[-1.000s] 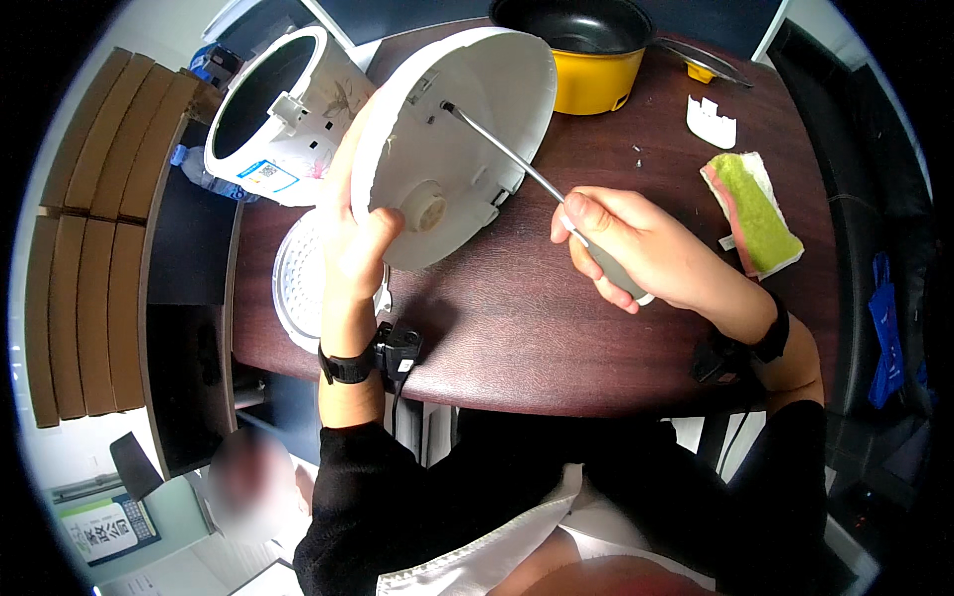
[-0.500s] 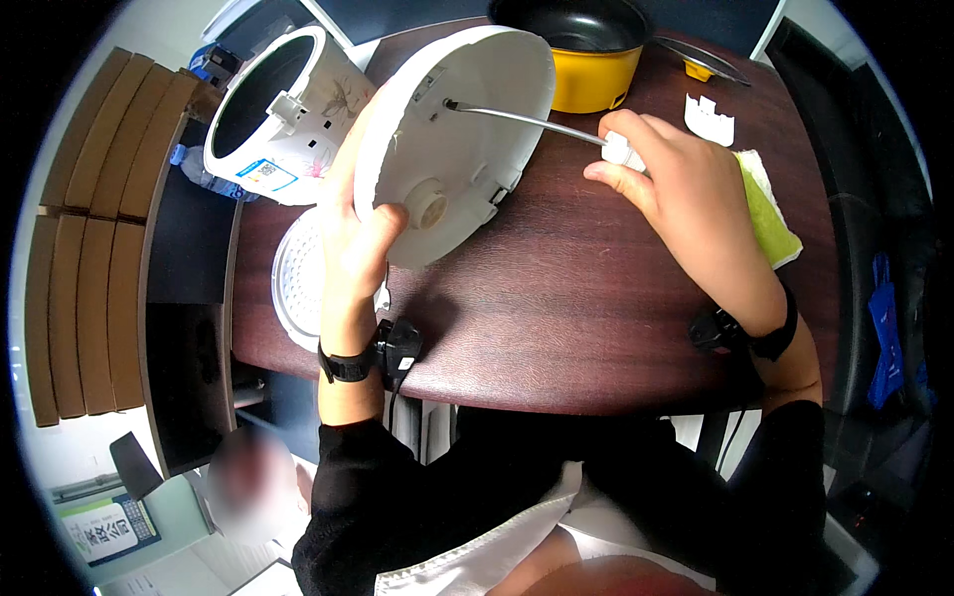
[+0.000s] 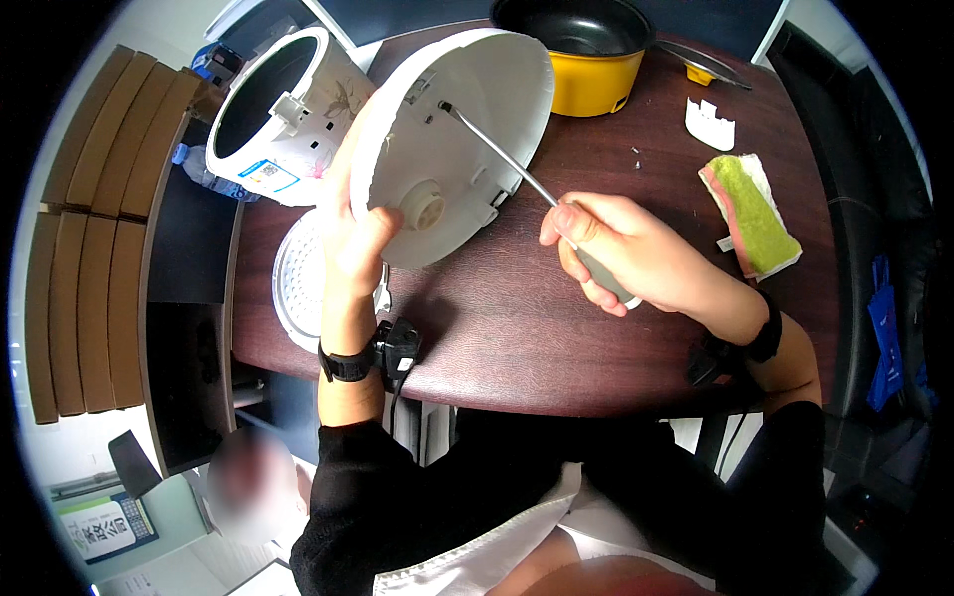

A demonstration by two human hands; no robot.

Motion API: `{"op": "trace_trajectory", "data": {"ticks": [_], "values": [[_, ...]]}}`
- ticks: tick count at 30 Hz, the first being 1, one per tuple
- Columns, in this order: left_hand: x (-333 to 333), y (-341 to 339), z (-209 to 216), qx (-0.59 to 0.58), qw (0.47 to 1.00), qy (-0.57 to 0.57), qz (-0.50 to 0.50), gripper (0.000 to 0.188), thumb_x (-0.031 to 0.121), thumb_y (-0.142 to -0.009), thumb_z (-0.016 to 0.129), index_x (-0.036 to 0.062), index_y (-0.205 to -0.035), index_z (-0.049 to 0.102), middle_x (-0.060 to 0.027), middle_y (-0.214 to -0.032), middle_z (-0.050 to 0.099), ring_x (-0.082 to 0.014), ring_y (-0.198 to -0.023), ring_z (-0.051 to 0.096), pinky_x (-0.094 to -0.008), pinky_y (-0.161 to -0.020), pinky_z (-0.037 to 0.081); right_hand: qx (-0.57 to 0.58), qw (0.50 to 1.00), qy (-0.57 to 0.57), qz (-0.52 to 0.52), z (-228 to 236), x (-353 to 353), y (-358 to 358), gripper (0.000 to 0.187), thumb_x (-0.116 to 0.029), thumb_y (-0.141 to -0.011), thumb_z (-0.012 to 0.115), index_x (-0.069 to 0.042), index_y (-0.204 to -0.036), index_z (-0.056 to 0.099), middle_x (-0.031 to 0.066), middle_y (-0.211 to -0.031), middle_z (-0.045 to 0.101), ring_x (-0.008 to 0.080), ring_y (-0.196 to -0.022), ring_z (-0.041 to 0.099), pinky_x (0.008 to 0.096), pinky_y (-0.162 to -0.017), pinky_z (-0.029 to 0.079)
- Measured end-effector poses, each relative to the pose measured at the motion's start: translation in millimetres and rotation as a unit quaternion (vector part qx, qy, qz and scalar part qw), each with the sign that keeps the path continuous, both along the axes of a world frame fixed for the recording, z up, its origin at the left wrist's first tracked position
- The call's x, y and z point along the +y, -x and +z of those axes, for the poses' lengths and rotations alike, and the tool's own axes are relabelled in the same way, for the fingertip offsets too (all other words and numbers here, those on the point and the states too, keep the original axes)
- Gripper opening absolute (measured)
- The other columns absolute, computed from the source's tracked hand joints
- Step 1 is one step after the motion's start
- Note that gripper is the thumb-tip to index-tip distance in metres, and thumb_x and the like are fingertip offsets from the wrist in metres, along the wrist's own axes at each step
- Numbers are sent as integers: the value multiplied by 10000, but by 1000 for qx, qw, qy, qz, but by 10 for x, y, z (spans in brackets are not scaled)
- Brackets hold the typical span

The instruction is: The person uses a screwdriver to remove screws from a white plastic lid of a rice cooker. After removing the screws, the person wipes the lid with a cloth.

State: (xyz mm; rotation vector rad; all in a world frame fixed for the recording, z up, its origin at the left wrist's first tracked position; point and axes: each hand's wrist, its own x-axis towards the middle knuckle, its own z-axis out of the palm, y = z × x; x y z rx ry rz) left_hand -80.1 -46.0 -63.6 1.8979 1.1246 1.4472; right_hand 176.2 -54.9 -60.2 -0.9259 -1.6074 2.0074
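My left hand point(image 3: 360, 223) grips the rim of a white dome-shaped plastic lid point(image 3: 477, 149), tilted so its hollow inside faces right. Inside the lid are clips, slots and a round raised vent piece point(image 3: 425, 205). A screwdriver point(image 3: 507, 159) with a long metal shaft is held in my right hand point(image 3: 626, 248), fingers wrapped round its grey and white handle. Its tip meets a small dark spot on the lid's inner wall near the upper left. Under my left forearm lies a white perforated round plate point(image 3: 298, 283), partly hidden.
A white rice cooker body point(image 3: 343, 109) stands at the far left. Behind the lid sits a yellow pot point(image 3: 596, 79), beside a glass lid point(image 3: 701, 62). A broken-edged white plastic piece point(image 3: 710, 124) and a green cloth point(image 3: 755, 219) lie on the right. Brown boxes point(image 3: 94, 139) stand beyond the table.
My right hand has swung down and left with the screwdriver handle, so the shaft slants more steeply. The tip stays at the same spot, and the cloth is more exposed.
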Motion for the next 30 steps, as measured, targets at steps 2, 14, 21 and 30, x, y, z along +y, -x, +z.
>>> {"op": "trace_trajectory", "data": {"ticks": [2,14,21,30], "values": [[-8,25,-19,22,1000,-9,6,888,631,-699,538,-23,-1293,444,-187,-1281,486,-286,-1175,470,-398,-990,340,-28,1000,-6,-3,25,-37,43,337,-303,-996,324,2,-954,459,13,-601,453,68,-409,425,200,-378,360],[-61,-52,69,29,999,7,32,772,262,-575,482,-24,-1291,450,-185,-1292,483,-285,-1192,458,-382,-1018,314,-266,768,-564,-145,20,165,-144,309,-320,-863,591,-24,-833,506,120,-567,552,246,-492,585,326,-475,465],[-37,-21,23,-11,999,23,24,791,407,-640,531,-23,-1299,443,-184,-1293,482,-282,-1191,459,-386,-1008,324,-27,999,-40,-23,13,17,-3,369,-346,-980,367,-5,-899,480,0,-591,450,55,-389,414,198,-343,342],[-6,55,-23,42,999,-13,-6,838,585,-718,492,-2,-1313,434,-183,-1299,478,-291,-1190,466,-412,-997,335,-270,800,-522,-121,-8,164,-100,321,-337,-879,560,-23,-855,498,110,-652,579,236,-537,600,344,-489,466]]}}
